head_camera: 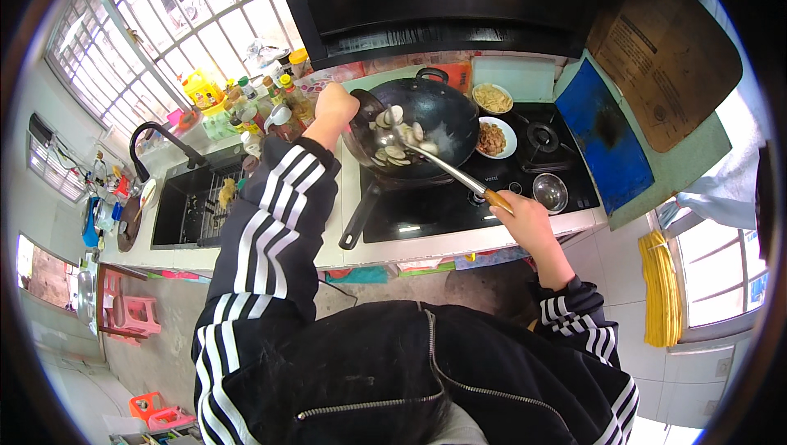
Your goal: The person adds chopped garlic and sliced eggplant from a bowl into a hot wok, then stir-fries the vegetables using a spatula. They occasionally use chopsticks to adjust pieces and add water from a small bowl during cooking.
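My right hand point(522, 217) grips the wooden handle of a long metal ladle or spatula point(458, 173), whose head lies among pale round slices point(393, 153) in a black wok point(442, 101) on the left side of the cooktop. My left hand point(336, 106) is closed at the wok's upper left edge, against a dark rounded object point(367, 107); what exactly its fingers hold is hidden. Right of the wok are a white bowl of browned meat pieces point(492, 139) and a bowl of pale yellow strips point(492, 98). Some vapour shows in the wok.
A metal bowl point(550, 192) sits at the cooktop's front right, near a second burner point(541, 136). A black handle point(360, 216) juts over the counter's front. Sauce bottles point(295, 98) stand left of the wok, beyond my left arm. Further left are a sink point(184, 205) and black faucet point(144, 137).
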Demonstrator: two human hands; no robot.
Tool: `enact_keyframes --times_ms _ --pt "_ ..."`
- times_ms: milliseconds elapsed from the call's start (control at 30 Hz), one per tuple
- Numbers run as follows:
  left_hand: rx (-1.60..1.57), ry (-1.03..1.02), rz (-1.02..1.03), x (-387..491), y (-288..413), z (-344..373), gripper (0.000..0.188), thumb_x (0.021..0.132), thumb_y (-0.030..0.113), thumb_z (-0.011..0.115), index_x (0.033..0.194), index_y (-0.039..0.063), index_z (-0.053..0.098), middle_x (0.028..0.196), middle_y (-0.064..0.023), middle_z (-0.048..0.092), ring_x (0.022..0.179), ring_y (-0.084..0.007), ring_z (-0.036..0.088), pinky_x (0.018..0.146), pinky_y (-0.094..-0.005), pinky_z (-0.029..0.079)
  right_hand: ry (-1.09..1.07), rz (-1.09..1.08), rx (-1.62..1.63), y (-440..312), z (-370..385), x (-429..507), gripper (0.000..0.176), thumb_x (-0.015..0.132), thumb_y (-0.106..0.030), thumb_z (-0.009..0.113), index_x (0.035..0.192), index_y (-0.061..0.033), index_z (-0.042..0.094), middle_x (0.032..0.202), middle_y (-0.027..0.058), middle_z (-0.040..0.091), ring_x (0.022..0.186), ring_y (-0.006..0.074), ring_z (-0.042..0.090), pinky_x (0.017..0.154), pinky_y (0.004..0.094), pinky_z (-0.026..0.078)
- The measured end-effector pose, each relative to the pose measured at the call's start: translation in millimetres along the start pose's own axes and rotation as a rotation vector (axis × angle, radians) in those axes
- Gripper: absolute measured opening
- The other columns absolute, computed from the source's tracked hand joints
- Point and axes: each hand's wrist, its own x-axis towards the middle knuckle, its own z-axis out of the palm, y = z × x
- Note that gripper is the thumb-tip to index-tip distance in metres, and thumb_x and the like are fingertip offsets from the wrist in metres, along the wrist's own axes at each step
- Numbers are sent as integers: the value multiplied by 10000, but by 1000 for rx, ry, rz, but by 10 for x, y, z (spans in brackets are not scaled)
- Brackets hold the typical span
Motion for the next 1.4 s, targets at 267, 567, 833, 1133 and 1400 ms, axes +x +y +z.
enact_keyframes --times_ms 267,567,833,1133,1400 --pt "63 147 166 53 51 -13 165 777 43 588 856 13 730 810 -210 710 623 -360 705 640 -412 586 -37 308 515 40 -237 -268 217 931 -213 645 981 -2 647 645 17 525 579 80 485 538 258 396" --pt "-685 -114 -99 47 -323 -239 236 689 -105 731 891 -51 623 734 -131 631 595 -252 658 453 -387 574 -247 569 1107 -577 -118 -654 246 1009 -201 550 1146 -12 628 692 -27 506 435 11 344 374 175 219" --pt "-629 -131 -3 -112 -262 -252 199 744 -108 699 892 -22 598 788 -105 627 644 -198 639 484 -345 570 -279 395 1210 -613 294 -319 267 1006 -203 563 1169 2 614 715 -29 517 450 7 357 379 176 226" --pt "-407 -46 88 -167 -154 -193 186 706 -97 696 876 -46 639 721 -98 646 549 -190 648 470 -320 547 -58 310 601 -323 519 -280 292 927 -283 668 1040 -13 679 658 52 568 583 111 503 556 293 416" --pt "-399 41 174 -221 -110 -51 140 685 -34 625 818 -35 667 671 -126 667 498 -237 667 480 -341 532 10 302 596 -285 369 -391 304 913 -244 679 1091 2 661 707 118 594 652 144 521 632 301 452"
